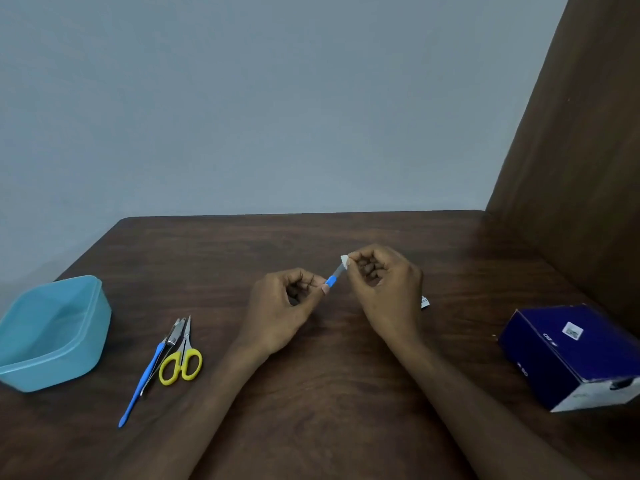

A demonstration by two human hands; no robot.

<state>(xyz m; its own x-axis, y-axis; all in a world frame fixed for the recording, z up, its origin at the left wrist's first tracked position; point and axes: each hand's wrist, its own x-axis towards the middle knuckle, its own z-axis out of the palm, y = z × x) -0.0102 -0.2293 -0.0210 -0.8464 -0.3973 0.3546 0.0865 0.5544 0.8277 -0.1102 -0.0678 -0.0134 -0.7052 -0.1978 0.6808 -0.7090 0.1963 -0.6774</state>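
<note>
two bare hands meet a little right of the middle of the frame, above a dark wooden table, with both forearms coming up from the bottom edge. between them they hold one small blue tool, a short stick with a blue handle and a grey front part, slanting up to the right. the left hand has its fingers curled and pinches the blue handle end between thumb and fingertip. the right hand is also curled and pinches one small white piece at the tool's upper tip. whether the white piece is fixed to the tool cannot be told.

at the left edge of the frame sits one pale blue plastic tub, open at the top. just to its right lie three tools close together: one pair of scissors with yellow handles, one long blue stick and one thin metal tool, the last two side by side and touching or nearly so.

at the lower right stands one dark blue box with a small white label on top. one white scrap peeks out just behind the right hand. a grey wall fills the upper frame, and one brown panel rises along the right side.
</note>
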